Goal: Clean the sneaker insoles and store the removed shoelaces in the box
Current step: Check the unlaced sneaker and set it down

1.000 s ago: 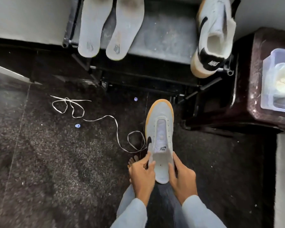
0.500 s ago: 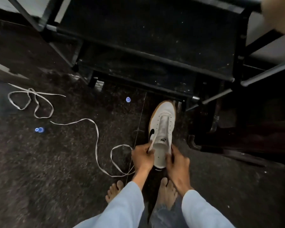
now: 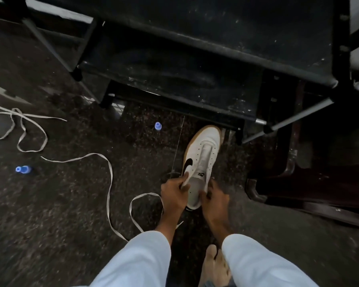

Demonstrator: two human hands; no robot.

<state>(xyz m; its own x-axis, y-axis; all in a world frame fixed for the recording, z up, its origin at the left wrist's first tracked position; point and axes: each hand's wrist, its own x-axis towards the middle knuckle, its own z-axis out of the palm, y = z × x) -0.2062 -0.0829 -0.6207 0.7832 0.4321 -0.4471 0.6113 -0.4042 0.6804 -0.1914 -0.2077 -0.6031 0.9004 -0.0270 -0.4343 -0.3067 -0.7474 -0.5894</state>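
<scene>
A white sneaker (image 3: 203, 154) with a tan sole and black swoosh stands on the dark floor, toe toward the black rack. My left hand (image 3: 175, 193) grips the left side of its collar, thumb at the opening. My right hand (image 3: 215, 198) holds the right side of the heel. No laces are in the shoe. A long white shoelace (image 3: 75, 160) lies loose in loops on the floor to the left, one loop running close behind my left wrist. The insoles and the box are out of view.
A black metal rack (image 3: 195, 65) stands just beyond the sneaker's toe. A dark wooden stand (image 3: 311, 183) is at the right. Two small blue caps (image 3: 23, 169) (image 3: 158, 126) lie on the floor. My bare foot (image 3: 212, 264) is below my hands.
The view has dropped and moved closer to the floor; the insoles, second sneaker and box have left the frame. Both hands stay on the sneaker, which now sits nearer the rack.
</scene>
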